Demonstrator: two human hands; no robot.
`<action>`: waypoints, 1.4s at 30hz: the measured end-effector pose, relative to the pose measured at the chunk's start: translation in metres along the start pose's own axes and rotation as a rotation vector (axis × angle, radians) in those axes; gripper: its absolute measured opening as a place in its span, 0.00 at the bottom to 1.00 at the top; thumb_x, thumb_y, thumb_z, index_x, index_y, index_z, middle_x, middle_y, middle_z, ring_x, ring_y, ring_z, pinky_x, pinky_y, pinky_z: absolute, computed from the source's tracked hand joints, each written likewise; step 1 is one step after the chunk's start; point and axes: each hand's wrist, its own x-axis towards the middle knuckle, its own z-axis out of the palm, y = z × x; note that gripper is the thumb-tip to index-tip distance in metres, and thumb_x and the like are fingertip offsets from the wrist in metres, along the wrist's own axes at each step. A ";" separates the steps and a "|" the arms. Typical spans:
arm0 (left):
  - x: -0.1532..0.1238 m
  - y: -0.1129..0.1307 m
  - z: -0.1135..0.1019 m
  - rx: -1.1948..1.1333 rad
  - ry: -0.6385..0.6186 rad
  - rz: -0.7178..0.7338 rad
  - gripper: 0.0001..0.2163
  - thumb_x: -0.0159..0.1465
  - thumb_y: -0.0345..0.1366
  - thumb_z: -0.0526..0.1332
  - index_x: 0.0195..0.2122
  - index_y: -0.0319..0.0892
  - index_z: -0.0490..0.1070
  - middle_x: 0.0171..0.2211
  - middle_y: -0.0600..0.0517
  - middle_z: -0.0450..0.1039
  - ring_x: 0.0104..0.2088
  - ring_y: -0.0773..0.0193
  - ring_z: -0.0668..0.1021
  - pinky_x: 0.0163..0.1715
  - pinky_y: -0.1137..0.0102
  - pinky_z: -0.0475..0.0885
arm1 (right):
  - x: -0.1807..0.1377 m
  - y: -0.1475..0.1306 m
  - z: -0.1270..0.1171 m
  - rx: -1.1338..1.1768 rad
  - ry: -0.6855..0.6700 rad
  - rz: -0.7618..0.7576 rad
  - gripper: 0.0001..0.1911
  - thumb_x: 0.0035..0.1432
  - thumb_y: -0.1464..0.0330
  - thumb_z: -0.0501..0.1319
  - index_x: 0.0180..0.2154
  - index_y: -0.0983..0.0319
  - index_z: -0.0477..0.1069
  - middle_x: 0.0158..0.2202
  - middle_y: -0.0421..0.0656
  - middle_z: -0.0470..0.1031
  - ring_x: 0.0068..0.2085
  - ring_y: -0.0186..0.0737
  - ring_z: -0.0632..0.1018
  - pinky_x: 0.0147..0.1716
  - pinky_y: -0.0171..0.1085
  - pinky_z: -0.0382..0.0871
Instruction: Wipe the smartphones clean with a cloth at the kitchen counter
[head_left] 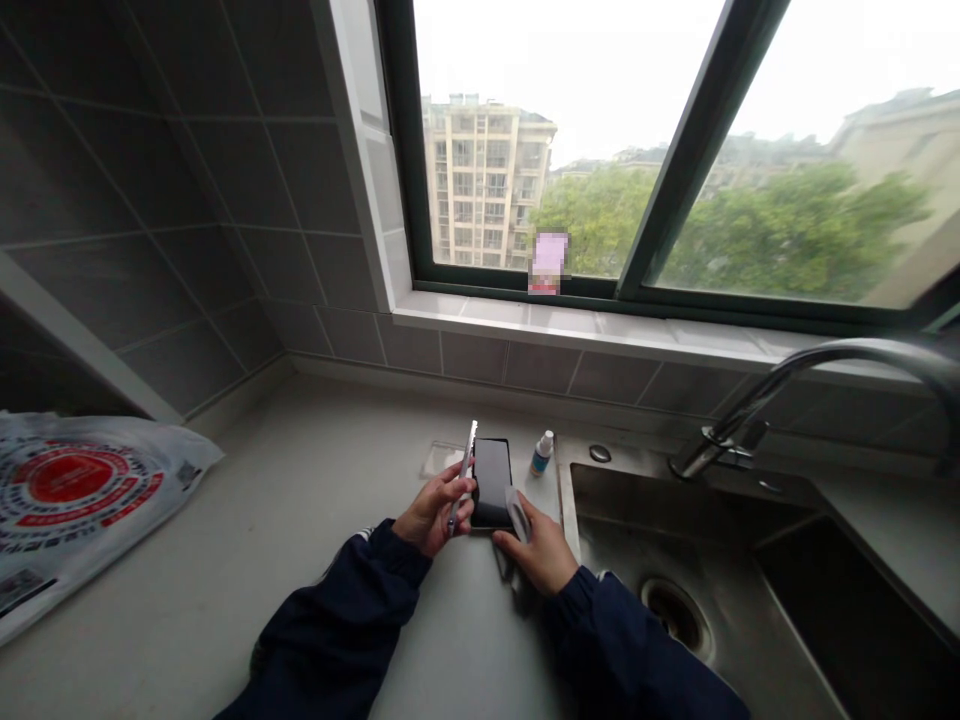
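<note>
Navy-cuffed left hand (433, 512), angled inward, pinches a slim device (468, 462); right hand (547, 552) pinches cloth (517, 514).

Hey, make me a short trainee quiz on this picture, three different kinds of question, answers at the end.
1. What lies flat between the left hand and the small bottle? A, a spoon; B, a dark phone; C, a cup.
2. True or false: the right hand is nearer the sink than the left hand is.
3. Fill in: a curved metal ____ rises behind the sink.

Key: 1, B; 2, true; 3, faucet.
</note>
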 end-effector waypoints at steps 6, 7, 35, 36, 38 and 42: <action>-0.012 -0.017 0.010 -0.375 -0.091 -0.003 0.37 0.44 0.48 0.73 0.53 0.48 0.61 0.36 0.55 0.68 0.19 0.78 0.66 0.14 0.79 0.62 | -0.021 0.009 -0.015 0.166 0.069 0.024 0.29 0.48 0.62 0.68 0.52 0.63 0.71 0.52 0.47 0.75 0.55 0.54 0.73 0.56 0.47 0.62; -0.013 -0.020 0.011 -0.374 -0.082 -0.002 0.38 0.43 0.47 0.73 0.54 0.48 0.61 0.39 0.53 0.70 0.20 0.77 0.69 0.15 0.78 0.64 | -0.026 0.011 -0.018 0.201 0.086 0.046 0.28 0.48 0.61 0.68 0.51 0.64 0.71 0.51 0.49 0.76 0.53 0.56 0.74 0.55 0.48 0.63; -0.027 -0.067 0.067 -0.613 -0.103 -0.125 0.20 0.63 0.49 0.56 0.50 0.44 0.74 0.52 0.51 0.74 0.63 0.57 0.64 0.65 0.64 0.53 | -0.069 0.009 -0.020 -0.648 -0.009 -0.580 0.41 0.66 0.60 0.51 0.68 0.70 0.29 0.68 0.54 0.47 0.68 0.58 0.46 0.62 0.64 0.44; -0.028 -0.068 0.068 -0.609 -0.108 -0.129 0.20 0.62 0.49 0.56 0.49 0.44 0.74 0.52 0.50 0.74 0.63 0.56 0.63 0.65 0.63 0.52 | -0.070 0.008 -0.020 -0.675 -0.022 -0.592 0.42 0.66 0.59 0.50 0.68 0.71 0.29 0.68 0.54 0.47 0.68 0.58 0.45 0.62 0.63 0.45; -0.028 -0.070 0.068 -0.591 -0.080 -0.115 0.19 0.61 0.48 0.59 0.49 0.45 0.74 0.53 0.51 0.74 0.64 0.56 0.62 0.66 0.63 0.51 | -0.071 0.007 -0.021 -0.731 -0.061 -0.616 0.40 0.67 0.59 0.50 0.68 0.71 0.30 0.68 0.54 0.47 0.68 0.58 0.46 0.61 0.62 0.47; -0.026 -0.074 0.068 -0.516 0.033 -0.061 0.17 0.57 0.44 0.64 0.47 0.46 0.76 0.52 0.53 0.75 0.62 0.54 0.64 0.67 0.60 0.48 | -0.070 0.009 -0.023 -0.817 -0.094 -0.638 0.36 0.67 0.60 0.51 0.68 0.67 0.38 0.69 0.53 0.44 0.68 0.58 0.47 0.61 0.60 0.52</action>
